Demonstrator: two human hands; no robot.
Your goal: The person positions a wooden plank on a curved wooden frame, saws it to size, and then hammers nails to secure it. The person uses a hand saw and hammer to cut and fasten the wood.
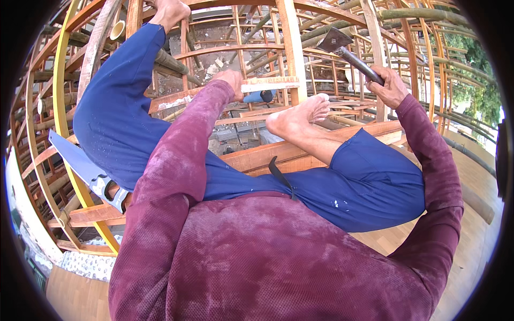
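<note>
My right hand (392, 87) is raised at the upper right, closed round the dark handle of a hatchet (360, 63). Its broad, flat dark head points up and to the left. Ahead of my chest, my left hand (232, 84) is closed at the left end of a short wooden batten (270, 84); its fingertips are partly hidden. That batten meets a pale upright post (292, 51) at its right end. Just below it is a blue cylinder (259, 97) with a black end. My bare right foot (302, 113) rests near the post.
A handsaw (83, 160) hangs by my left hip. Wooden beams (267, 152) run under my legs, and a yellow strip (63, 80) curves along the left. Bamboo poles (423, 14) and thin timbers form a lattice over rubble-strewn ground (214, 45) far below. Light wood-patterned flooring (466, 246) is behind on the right.
</note>
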